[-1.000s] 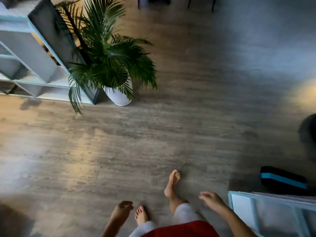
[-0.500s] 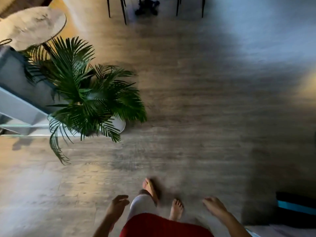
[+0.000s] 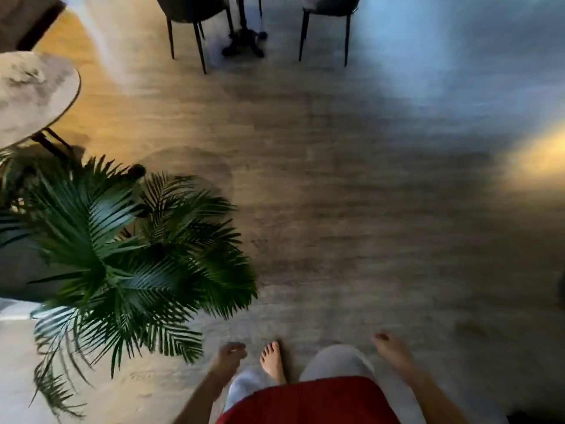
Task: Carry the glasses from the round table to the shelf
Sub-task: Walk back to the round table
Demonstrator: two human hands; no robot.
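I see a grey wood-plank floor [image 3: 321, 194], blurred, lit warm at the left and blue at the far right. The round marble-topped bench [image 3: 33, 96] stands far left; no glasses show on its visible part. A palm plant [image 3: 122, 264] sits near it, dark chairs [image 3: 195, 13] beyond. My left hand [image 3: 227, 361] and right hand [image 3: 391, 350] hang loosely curled, holding nothing.

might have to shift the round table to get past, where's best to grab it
Probably the thin rim of the round table top, coming from its right edge, which faces bare floor. The palm crowds the near side, and the slim dark legs slant away beneath, offering a poorer grip.
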